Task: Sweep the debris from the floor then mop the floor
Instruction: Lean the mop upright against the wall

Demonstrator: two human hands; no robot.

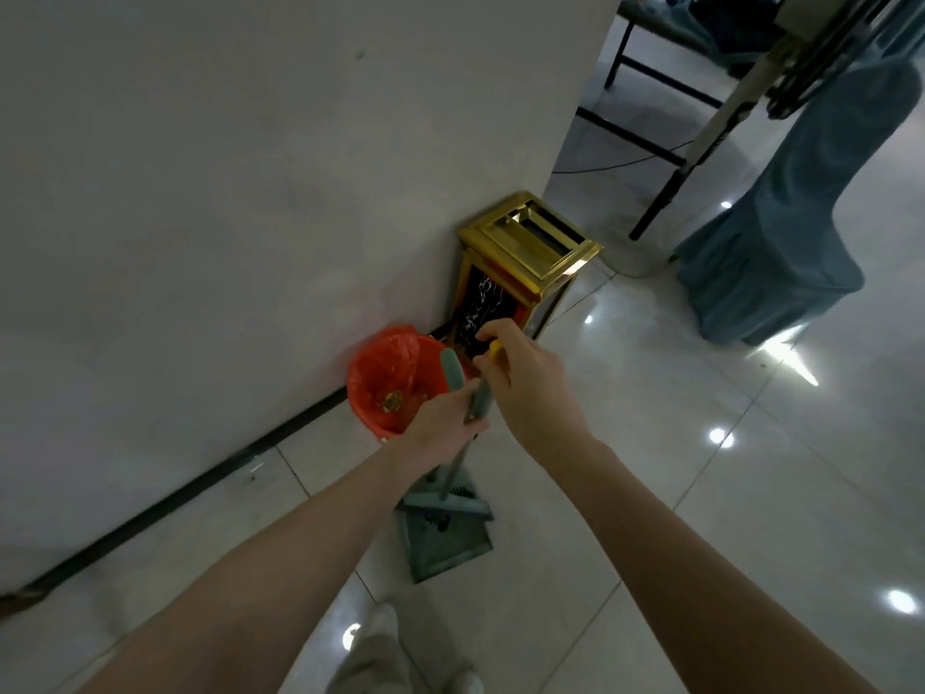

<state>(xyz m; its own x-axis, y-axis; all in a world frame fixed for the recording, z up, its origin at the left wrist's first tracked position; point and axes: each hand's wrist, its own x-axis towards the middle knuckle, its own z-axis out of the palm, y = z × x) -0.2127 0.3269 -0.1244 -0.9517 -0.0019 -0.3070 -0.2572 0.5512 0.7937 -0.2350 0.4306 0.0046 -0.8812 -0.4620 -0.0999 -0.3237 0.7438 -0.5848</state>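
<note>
A grey-green dustpan point(445, 535) stands on the tiled floor with a little dark debris in it. Its long upright handle point(453, 370) rises to my hands. My left hand point(440, 423) grips the handles just below the grey-green top. My right hand point(525, 383) grips a yellow-tipped handle point(495, 350), seemingly the broom's, right beside it. The broom's bristles point(463, 491) show behind the dustpan's back wall. A red-lined waste bin point(385, 380) with scraps at its bottom stands against the wall, just left of my hands.
A gold-topped black marble litter bin point(525, 257) stands at the wall's corner behind the red bin. A chair draped in blue-grey cloth point(796, 217) and black table legs point(660, 192) occupy the right back. A white wall point(225, 192) fills the left. My shoes show at the bottom.
</note>
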